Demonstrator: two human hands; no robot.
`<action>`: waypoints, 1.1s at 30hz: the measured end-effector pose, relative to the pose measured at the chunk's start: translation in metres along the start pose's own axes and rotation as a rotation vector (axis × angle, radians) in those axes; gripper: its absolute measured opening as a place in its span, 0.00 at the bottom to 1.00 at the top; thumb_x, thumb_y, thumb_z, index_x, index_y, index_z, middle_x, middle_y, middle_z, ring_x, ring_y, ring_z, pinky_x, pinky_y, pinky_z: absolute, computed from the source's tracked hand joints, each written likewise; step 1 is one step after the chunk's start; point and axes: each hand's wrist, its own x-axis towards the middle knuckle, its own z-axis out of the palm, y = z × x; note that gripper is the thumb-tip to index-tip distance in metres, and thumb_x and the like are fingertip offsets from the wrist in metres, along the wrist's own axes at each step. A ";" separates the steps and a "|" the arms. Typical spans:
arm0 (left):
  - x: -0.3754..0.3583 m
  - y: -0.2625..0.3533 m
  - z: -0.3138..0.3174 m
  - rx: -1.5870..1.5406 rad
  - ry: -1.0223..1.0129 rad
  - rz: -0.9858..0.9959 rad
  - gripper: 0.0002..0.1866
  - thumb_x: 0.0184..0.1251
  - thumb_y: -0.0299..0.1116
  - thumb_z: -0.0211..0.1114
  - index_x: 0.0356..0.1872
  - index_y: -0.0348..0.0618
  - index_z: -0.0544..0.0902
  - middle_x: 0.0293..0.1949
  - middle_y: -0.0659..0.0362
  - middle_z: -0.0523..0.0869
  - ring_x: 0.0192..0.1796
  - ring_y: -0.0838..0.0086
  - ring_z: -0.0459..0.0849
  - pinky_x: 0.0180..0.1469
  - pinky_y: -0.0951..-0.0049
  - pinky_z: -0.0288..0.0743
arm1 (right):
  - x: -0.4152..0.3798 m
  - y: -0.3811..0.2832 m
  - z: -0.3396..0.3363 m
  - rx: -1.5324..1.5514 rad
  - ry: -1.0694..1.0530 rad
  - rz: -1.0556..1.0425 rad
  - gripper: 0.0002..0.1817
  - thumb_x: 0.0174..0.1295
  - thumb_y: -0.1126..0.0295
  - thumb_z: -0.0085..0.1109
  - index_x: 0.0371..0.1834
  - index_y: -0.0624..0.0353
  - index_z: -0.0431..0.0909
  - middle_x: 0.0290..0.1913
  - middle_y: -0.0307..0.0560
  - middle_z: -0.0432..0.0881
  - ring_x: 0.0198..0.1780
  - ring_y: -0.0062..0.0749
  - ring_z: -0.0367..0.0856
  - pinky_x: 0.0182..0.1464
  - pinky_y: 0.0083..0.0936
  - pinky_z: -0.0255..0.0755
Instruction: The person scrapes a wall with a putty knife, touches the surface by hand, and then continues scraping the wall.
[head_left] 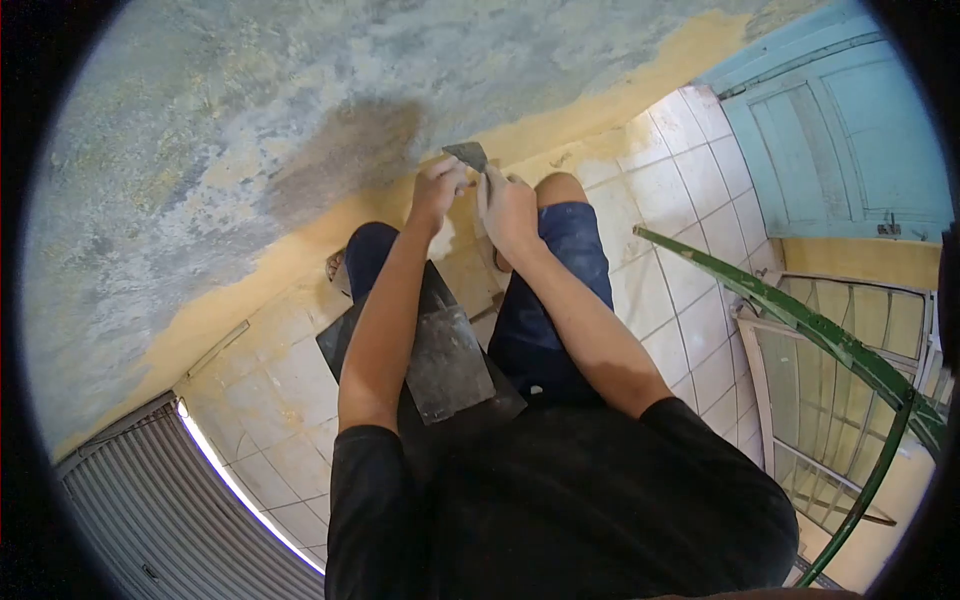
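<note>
A putty knife [466, 153] with a greyish blade is in my right hand [507, 207], whose fingers wrap around its handle. The blade points up and left toward the wall. My left hand [438, 190] is closed close beside the blade, its fingertips right below the blade's left corner; I cannot tell what is pinched in them. In front of both hands rises the wall [330, 80], patchy grey over yellow, with a shadow on it. Between my legs lies a dark flat board [340, 335] bearing a worn grey rectangular plate [448, 360].
White floor tiles [665, 200] with yellowish smears run along the wall's foot. At the right are a light blue door [850, 130], a metal-barred window frame [850, 350] and a green curved bar [790, 315] reaching toward me. A grey ribbed shutter [180, 500] stands at lower left.
</note>
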 end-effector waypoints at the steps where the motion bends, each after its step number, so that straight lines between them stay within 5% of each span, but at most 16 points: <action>1: 0.001 -0.013 -0.001 -0.001 -0.007 -0.015 0.07 0.55 0.29 0.63 0.31 0.36 0.80 0.26 0.65 0.76 0.29 0.79 0.72 0.34 0.78 0.65 | 0.003 0.001 0.004 -0.028 -0.034 -0.035 0.11 0.65 0.67 0.54 0.35 0.65 0.80 0.27 0.67 0.79 0.32 0.62 0.80 0.39 0.49 0.74; 33: 0.003 -0.006 0.009 -0.100 0.012 0.000 0.06 0.57 0.29 0.60 0.30 0.36 0.81 0.27 0.63 0.79 0.29 0.79 0.73 0.36 0.76 0.68 | 0.010 0.004 -0.003 0.001 -0.079 -0.044 0.11 0.64 0.68 0.54 0.34 0.67 0.80 0.26 0.69 0.79 0.33 0.61 0.80 0.40 0.50 0.75</action>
